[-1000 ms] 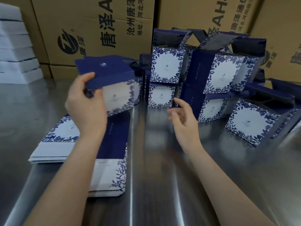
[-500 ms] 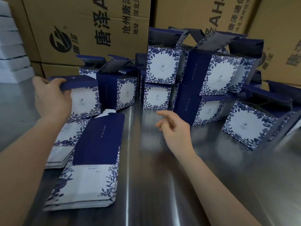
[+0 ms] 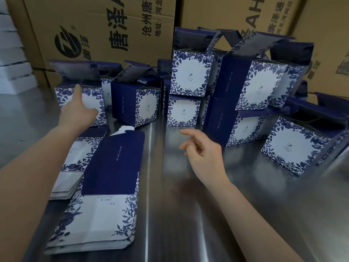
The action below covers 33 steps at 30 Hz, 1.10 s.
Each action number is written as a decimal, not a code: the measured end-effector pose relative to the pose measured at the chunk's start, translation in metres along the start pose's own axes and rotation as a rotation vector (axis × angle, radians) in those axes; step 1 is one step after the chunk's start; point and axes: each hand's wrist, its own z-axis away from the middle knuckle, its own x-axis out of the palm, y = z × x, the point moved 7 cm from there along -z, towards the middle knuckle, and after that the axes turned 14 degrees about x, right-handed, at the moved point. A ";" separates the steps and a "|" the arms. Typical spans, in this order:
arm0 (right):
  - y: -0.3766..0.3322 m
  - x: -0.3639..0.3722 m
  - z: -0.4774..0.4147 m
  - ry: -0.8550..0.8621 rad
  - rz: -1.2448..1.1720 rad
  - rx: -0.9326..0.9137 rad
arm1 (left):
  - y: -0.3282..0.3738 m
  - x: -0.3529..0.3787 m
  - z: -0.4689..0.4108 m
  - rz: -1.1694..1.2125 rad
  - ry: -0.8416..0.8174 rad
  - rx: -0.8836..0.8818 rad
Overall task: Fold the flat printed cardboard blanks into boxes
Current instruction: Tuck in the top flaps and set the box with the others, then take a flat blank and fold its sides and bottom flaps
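A folded blue-and-white floral box [image 3: 96, 103] stands at the far left of the steel table [image 3: 188, 214], its dark lid flap up. My left hand [image 3: 78, 110] is in front of its face with fingers extended, holding nothing; whether it touches the box I cannot tell. My right hand [image 3: 204, 156] hovers over the middle of the table, fingers loosely curled, empty. A stack of flat printed blanks [image 3: 102, 208] lies near the front left, with a second stack of blanks [image 3: 75, 159] behind it under my left forearm.
Several folded boxes [image 3: 190, 72] are piled two high at the back and right, one box [image 3: 290, 146] standing nearer at the right. Large brown cartons [image 3: 105, 25] wall off the back. White foam slabs [image 3: 13, 53] are stacked at the far left.
My left hand carried the folded box left, set it down at the left end of the row and let go. My right hand stayed hovering over the table.
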 end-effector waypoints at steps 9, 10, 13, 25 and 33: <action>-0.002 0.005 0.001 -0.053 -0.013 0.001 | -0.011 0.032 0.009 0.046 -0.232 -0.006; -0.001 0.005 0.001 -0.061 -0.010 0.000 | -0.008 0.032 0.013 0.036 -0.227 0.014; 0.000 0.009 0.001 -0.089 -0.002 0.012 | 0.012 0.032 0.030 -0.074 -0.194 0.113; 0.006 0.025 0.009 -0.249 0.066 0.119 | 0.090 0.063 0.161 -0.583 -0.644 0.267; 0.009 0.029 0.010 -0.292 0.091 0.153 | 0.102 0.068 0.184 -0.589 -0.721 0.295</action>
